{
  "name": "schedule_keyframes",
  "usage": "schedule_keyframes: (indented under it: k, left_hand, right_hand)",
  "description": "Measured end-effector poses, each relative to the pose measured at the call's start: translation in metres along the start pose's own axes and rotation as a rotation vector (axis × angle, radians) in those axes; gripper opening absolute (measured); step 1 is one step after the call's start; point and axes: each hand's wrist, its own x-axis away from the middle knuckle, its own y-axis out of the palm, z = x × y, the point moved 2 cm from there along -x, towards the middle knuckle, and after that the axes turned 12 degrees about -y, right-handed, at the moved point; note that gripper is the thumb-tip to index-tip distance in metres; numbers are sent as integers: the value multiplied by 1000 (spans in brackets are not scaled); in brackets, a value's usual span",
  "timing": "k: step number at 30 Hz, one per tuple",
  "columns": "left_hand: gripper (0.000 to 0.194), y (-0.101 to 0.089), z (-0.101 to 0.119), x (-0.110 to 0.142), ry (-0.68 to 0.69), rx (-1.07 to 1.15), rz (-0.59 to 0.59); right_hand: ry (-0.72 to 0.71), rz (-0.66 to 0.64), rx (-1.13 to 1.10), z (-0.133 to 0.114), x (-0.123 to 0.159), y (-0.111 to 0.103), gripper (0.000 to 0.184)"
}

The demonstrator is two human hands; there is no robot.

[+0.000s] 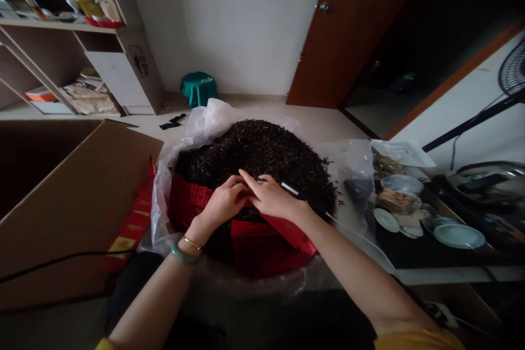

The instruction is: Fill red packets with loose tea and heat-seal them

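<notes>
The left hand point(223, 203), fingers curled inward, and the right hand point(270, 198), index finger extended, meet low over a mound of dark, twisted tea leaves point(254, 147); whether they grasp anything, I cannot tell. The mound sits in a clear plastic bag point(205, 120) behind glossy red paper packets point(188, 199), and slow, light fingers suit work this close to loose leaves.

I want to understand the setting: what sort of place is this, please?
Probably a room at home used for packing tea: a plastic-lined heap of dried tea leaves, red packaging, and a large cardboard carton.
</notes>
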Motion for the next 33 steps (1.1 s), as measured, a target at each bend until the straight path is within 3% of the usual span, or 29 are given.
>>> schedule_keyframes:
  k: [2, 4, 7, 10, 13, 17, 23, 27, 30, 33]
  left_hand:
    - [14, -6, -3, -1, -25, -29, -29]
    - [16, -10, -6, -2, -70, -85, -50]
    - [20, -11, -6, -2, -133, -209, -123]
    - [24, -12, -3, -1, -171, -306, -208]
    - [22, -14, 0, -1, -194, -361, -238]
    - [21, -16, -2, -3, -227, -425, -160]
    - [20, -8, -10, -3, -153, -359, -49]
    - [21, -5, -14, -4, -135, -317, -32]
    - [20, -6, -15, -4, -156, -329, -27]
    - [20, -7, -14, -4, -160, -316, -12]
  right_hand:
    - [48, 225, -90, 3, 6, -3, 48]
    - [122, 284, -183, 6, 13, 1, 34]
    - [96, -20, -246, 7, 17, 24, 29]
    - [3, -269, -146, 7, 9, 50, 42]
    - [-33, -408, -7, 11, -5, 69, 68]
    - [-29, -482, 131, 16, -16, 79, 67]
    - [-94, -449, 165, 12, -13, 82, 64]
    - [-40, -418, 113, 16, -11, 78, 36]
    - [35, -315, 32, 25, -5, 67, 24]
    - [76, -113, -154, 33, 7, 45, 25]
